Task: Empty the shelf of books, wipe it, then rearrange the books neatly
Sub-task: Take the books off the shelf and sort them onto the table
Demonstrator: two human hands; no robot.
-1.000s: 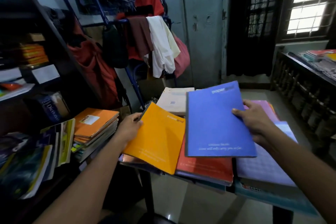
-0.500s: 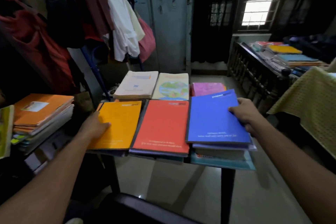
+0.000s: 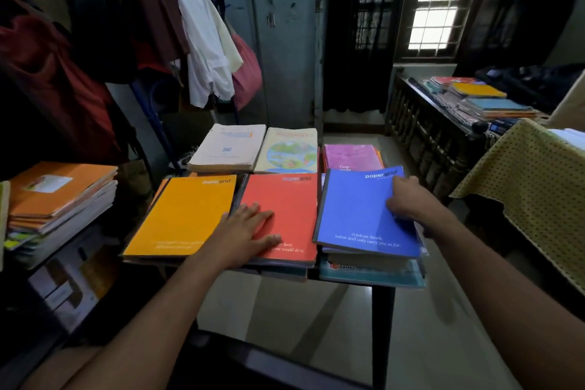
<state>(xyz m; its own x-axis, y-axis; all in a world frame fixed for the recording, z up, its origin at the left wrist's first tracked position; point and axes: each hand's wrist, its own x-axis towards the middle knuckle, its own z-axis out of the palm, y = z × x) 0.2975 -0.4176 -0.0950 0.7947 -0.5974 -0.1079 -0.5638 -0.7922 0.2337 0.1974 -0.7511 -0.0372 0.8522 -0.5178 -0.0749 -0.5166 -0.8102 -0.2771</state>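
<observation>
Three notebooks lie side by side on a small table: orange notebook (image 3: 183,215), red notebook (image 3: 291,203) and blue notebook (image 3: 357,209), each topping a pile. My left hand (image 3: 247,233) rests flat on the red notebook, fingers straight. My right hand (image 3: 408,199) grips the right edge of the blue notebook, thumb on the cover. Behind them lie a white book (image 3: 229,149), a book with a globe picture (image 3: 289,150) and a pink book (image 3: 351,157). A stack with an orange cover (image 3: 60,196) sits on the dark shelf (image 3: 19,310) at the left.
A clothes rack with hanging garments (image 3: 202,51) stands behind the table. More book piles (image 3: 481,101) lie on a dark cabinet at the right. A yellow dotted cloth (image 3: 531,190) covers furniture at the far right. Tiled floor shows below the table leg (image 3: 381,326).
My left hand has left the orange notebook and now lies on the red one. The blue notebook has settled onto the right pile. The view has turned right, away from the shelf.
</observation>
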